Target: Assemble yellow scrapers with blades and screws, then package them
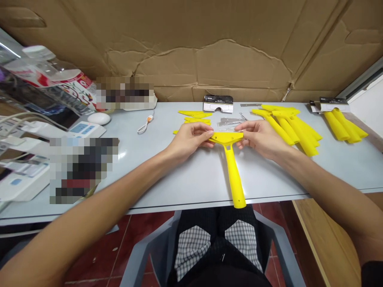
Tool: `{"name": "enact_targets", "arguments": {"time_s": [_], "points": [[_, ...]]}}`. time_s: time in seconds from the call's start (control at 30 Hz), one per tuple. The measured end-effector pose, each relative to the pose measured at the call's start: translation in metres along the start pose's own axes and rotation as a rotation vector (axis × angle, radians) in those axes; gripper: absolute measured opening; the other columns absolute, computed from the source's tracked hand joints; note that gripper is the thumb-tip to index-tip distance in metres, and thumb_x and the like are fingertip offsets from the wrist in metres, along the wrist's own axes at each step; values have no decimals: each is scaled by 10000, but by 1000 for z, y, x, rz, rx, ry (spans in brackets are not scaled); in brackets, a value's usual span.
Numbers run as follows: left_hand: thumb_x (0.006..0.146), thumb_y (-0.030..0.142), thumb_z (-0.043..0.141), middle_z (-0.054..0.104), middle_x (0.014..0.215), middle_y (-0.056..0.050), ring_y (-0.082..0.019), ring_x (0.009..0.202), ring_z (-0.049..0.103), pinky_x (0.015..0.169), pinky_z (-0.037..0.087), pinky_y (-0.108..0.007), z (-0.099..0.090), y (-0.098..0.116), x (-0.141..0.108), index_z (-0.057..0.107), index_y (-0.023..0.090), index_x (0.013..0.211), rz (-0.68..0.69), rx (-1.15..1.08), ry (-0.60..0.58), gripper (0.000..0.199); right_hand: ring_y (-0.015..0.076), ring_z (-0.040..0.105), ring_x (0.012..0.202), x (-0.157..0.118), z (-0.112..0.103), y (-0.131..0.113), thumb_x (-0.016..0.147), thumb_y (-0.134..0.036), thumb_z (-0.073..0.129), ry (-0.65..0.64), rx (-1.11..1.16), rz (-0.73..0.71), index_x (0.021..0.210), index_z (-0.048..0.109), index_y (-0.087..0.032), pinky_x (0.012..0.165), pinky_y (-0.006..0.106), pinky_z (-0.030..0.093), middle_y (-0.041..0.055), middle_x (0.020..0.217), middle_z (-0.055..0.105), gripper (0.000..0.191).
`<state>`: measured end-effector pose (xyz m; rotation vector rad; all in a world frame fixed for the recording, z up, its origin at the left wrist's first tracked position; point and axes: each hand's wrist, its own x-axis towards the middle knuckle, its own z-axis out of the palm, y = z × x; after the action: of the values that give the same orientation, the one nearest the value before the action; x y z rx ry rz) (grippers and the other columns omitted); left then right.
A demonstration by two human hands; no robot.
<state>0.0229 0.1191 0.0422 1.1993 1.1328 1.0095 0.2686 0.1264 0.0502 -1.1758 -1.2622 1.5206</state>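
Note:
A yellow scraper handle (233, 171) points toward me, its wide head at the far end and its lower tip over the table's front edge. My left hand (191, 139) grips the left end of the head between thumb and fingers. At the right end, my right hand (259, 137) has its thumb and fingers closed on the head. Thin metal blades (230, 122) lie just beyond the head. Flat yellow pieces (194, 114) rest behind my left hand. Several more yellow handles (299, 127) are piled to the right of my right hand.
A black and white box (218, 104) stands at the back, near the cardboard wall (209, 67). Another box (334, 104) with yellow handles is at the far right. At left are a plastic bottle (74, 85), a white mouse (99, 118), a short cable (145, 124) and white devices.

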Motion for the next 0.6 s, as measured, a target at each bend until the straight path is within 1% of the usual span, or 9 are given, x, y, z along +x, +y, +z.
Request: {"name": "enact_targets", "arguments": {"time_s": [0.07,0.13,0.2,0.3,0.37,0.43,0.53,0.6], "points": [[890,249,925,829,1029,-109,-165,757,800,839,712,-358,0,-2,0,786,126,940,4,-19,20,192,131,718,542,-1,1,-2,919,32,664,7,1,11,899,743,-171,555,217,588,64,693,761,218],[895,245,920,828,1005,-98,-171,784,805,873,716,-363,1,-3,0,790,136,958,3,-52,58,181,141,733,556,-1,2,-3,901,30,712,14,1,12,908,741,-167,556,218,594,59,688,755,199],[915,227,894,825,991,-85,-167,795,806,893,718,-356,2,-3,-1,783,142,973,14,-64,103,151,152,747,573,-1,2,-4,880,16,762,20,3,9,917,741,-164,567,227,607,57,705,758,185],[933,207,861,818,995,-79,-163,779,802,891,722,-358,5,-2,-3,773,143,971,51,-25,162,114,150,752,578,0,1,-3,884,6,749,22,17,1,920,739,-160,587,239,623,71,773,783,170],[920,199,864,814,995,-77,-165,737,795,848,727,-367,6,-2,-4,764,145,953,81,18,189,119,146,748,573,1,0,-3,883,4,741,20,28,-3,913,738,-160,593,245,631,77,801,792,167],[903,208,874,813,975,-76,-168,694,784,775,723,-363,5,-1,-5,765,150,957,109,73,199,134,148,747,575,1,0,-2,878,0,750,20,26,1,906,742,-164,584,242,631,73,786,786,167],[886,252,885,803,877,-68,-173,657,755,688,691,-344,2,-1,-3,787,158,958,148,159,189,153,147,747,571,1,0,-1,885,6,732,29,25,8,903,751,-168,565,228,621,67,749,776,176],[879,280,887,793,826,-66,-170,626,725,643,663,-340,-1,-1,-2,797,163,915,167,212,171,152,145,743,559,1,0,-1,884,13,716,20,44,-3,891,753,-162,562,234,624,78,784,793,179]]}}
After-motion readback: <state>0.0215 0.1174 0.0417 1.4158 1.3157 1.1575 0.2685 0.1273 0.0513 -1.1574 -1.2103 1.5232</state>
